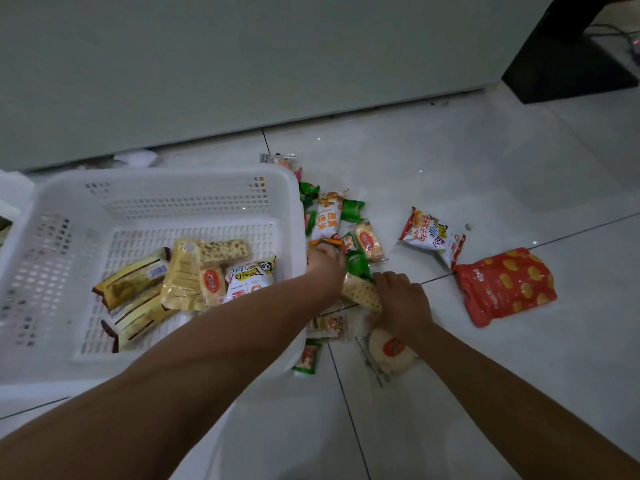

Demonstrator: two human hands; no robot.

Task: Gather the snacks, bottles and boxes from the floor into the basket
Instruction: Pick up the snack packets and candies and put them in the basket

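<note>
Now both hands work the snack pile beside the basket [298, 216]; left hand [325, 259] closes over an orange packet [323, 242]; right hand [401, 299] pinches a cracker pack [360, 292]; better lift each clear over the rim.

Dim, greenish, even light — no hard shadows. Small glints speckle the glossy pale floor tiles [450, 168]. Wide-angle bending curves the edges — the white perforated plastic basket [166, 181] looks overexposed and soft.

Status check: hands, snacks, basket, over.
Left hand and right hand both down in the snack pile. White basket partly filled. Red bag lies apart. Nothing blocking.
</note>
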